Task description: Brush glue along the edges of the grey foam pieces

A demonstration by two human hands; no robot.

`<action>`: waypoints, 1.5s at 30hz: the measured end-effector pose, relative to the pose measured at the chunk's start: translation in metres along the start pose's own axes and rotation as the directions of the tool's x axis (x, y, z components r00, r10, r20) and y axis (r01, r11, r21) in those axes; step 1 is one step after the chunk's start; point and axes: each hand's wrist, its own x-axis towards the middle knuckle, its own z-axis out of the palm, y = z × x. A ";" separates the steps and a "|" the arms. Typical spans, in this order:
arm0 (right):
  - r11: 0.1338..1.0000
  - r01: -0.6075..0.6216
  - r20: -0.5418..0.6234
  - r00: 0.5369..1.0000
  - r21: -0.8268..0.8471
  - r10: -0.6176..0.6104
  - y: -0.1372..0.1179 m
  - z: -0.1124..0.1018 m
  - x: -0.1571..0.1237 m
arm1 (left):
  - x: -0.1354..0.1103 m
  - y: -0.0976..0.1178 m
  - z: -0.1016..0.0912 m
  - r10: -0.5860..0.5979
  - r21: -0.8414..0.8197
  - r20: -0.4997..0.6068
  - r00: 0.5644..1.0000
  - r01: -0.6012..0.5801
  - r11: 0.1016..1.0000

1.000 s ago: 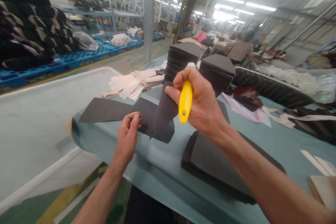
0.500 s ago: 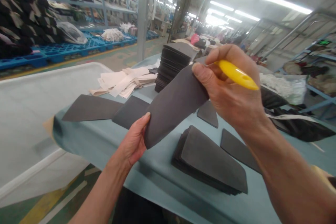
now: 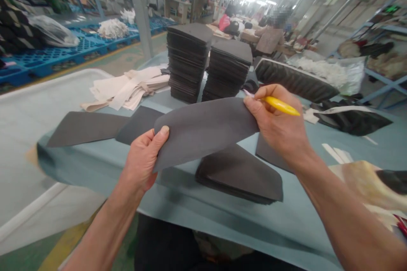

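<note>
A dark grey flat panel (image 3: pixel 203 129) with rounded ends is held up over the table between my two hands. My left hand (image 3: pixel 143 152) pinches its left end, thumb on top. At the far right corner, my right hand (image 3: pixel 276 118) grips the panel with thumb and fingers. That same hand also holds a slim yellow tool (image 3: pixel 281 106), its pale thin tip pointing left; its exact kind is unclear. Just below the panel lies a low stack of similar dark panels (image 3: pixel 241 173). Single panels (image 3: pixel 89 127) rest to the left, and another (image 3: pixel 273 152) sits partly under my right hand.
Two tall stacks of dark panels (image 3: pixel 187 61) stand at the back of the blue-green table (image 3: pixel 178 203). Pale fabric strips (image 3: pixel 127 87) lie left of them. A white bin (image 3: pixel 47 135) borders the table's left side. Black bundles (image 3: pixel 352 118) lie right. A person (image 3: pixel 270 38) sits farther back.
The held panel has swung from steeply tilted to nearly level, its right end lower. My left hand has moved left and up slightly, my right hand down. The camera view has shifted.
</note>
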 end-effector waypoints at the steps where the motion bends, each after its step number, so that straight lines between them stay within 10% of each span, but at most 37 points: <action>1: 1.000 -0.005 -0.022 1.000 -0.016 0.005 0.001 -0.006 -0.006 | -0.001 0.000 0.003 0.009 0.030 0.001 1.000 -0.009 1.000; 10: 0.995 0.024 -0.157 0.987 -0.095 -0.039 0.013 -0.068 -0.065 | -0.023 0.004 0.021 0.281 0.375 0.083 0.956 -0.292 0.880; 20: 0.995 0.074 -0.309 0.947 -0.070 -0.092 0.014 -0.093 -0.106 | -0.042 0.002 0.031 0.607 0.542 0.263 0.750 -0.635 0.551; 29: 0.990 -0.135 -0.417 0.903 -0.040 0.106 0.017 -0.093 -0.095 | -0.007 0.034 0.069 0.256 0.473 0.233 0.938 -0.339 0.813; 45: 0.970 -0.118 -0.311 0.949 -0.210 0.048 0.056 -0.093 -0.141 | 0.026 0.004 0.070 0.023 0.582 0.394 0.919 -0.269 0.767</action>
